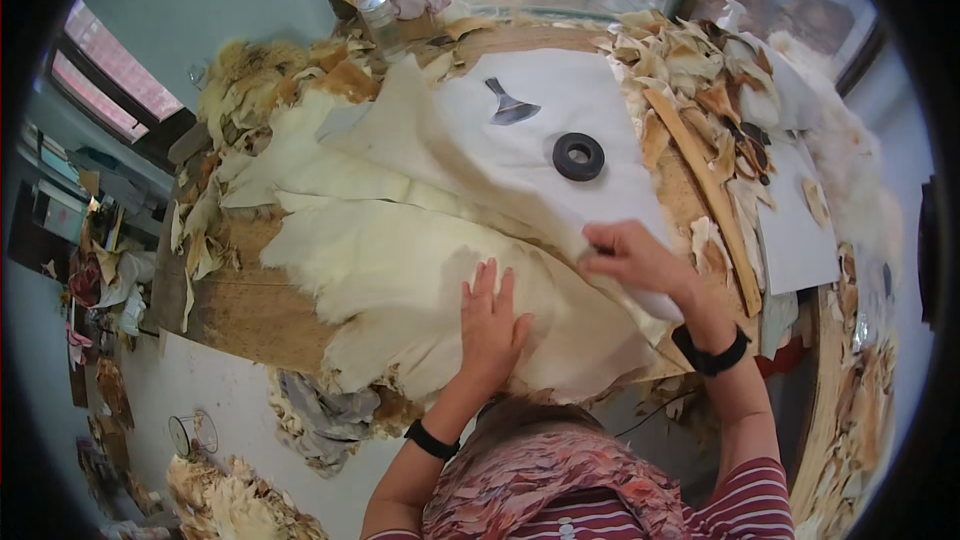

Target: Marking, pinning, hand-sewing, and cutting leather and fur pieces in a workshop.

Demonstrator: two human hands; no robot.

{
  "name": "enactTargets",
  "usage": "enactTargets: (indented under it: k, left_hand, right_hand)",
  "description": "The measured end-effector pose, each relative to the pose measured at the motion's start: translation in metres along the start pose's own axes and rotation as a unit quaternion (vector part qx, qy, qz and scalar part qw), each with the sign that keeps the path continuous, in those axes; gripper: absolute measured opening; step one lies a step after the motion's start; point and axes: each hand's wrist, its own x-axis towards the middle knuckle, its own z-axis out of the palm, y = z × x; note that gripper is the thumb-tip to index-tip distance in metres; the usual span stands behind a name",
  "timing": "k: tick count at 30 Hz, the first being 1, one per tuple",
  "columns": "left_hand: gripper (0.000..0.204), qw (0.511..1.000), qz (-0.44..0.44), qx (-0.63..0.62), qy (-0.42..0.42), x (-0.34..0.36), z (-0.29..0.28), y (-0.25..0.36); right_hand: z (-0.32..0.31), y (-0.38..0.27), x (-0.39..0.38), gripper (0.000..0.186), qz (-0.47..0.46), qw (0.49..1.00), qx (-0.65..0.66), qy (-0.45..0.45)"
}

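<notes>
Pale cream hides [370, 270] lie spread over the wooden table, with a long split between their pieces. My left hand [490, 320] rests palm down on the lower piece, fingers stretched out. My right hand [630, 260] is closed just right of the split, at the edge of the white sheet [600, 80]; what it holds is hidden. Above my hands, on the white sheet, lie a metal fan-shaped blade [513, 106] and a black rubber ring [578, 156].
A wooden strip [706, 196], black-handled scissors [752, 158] and heaped scraps [730, 70] crowd the right. A glass jar [383, 25] and fur pieces [250, 80] sit at the back left. White board [795, 220] lies far right; more scraps cover the floor [230, 500].
</notes>
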Motion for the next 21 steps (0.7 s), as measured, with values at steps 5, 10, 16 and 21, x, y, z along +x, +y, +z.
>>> enactTargets:
  k: [5,10,16,21]
  left_hand:
    - [0.062,0.997,0.016,0.002,0.077,-0.029,-0.039,-0.038]
    - [0.057,0.987,-0.057,-0.067,0.132,-0.039,-0.058,-0.044]
    - [0.049,0.994,0.02,-0.013,0.104,-0.031,-0.057,-0.038]
    - [0.05,0.995,0.09,-0.003,0.03,0.0,-0.047,-0.021]
  right_hand:
    - [0.059,-0.02,-0.043,0.018,0.015,0.998,-0.06,0.004]
    - [0.093,0.012,-0.082,0.017,0.048,0.996,-0.046,0.06]
    - [0.086,0.016,-0.11,0.017,0.024,0.99,0.104,0.089]
    - [0.047,0.062,-0.188,0.02,0.193,0.859,0.225,0.417]
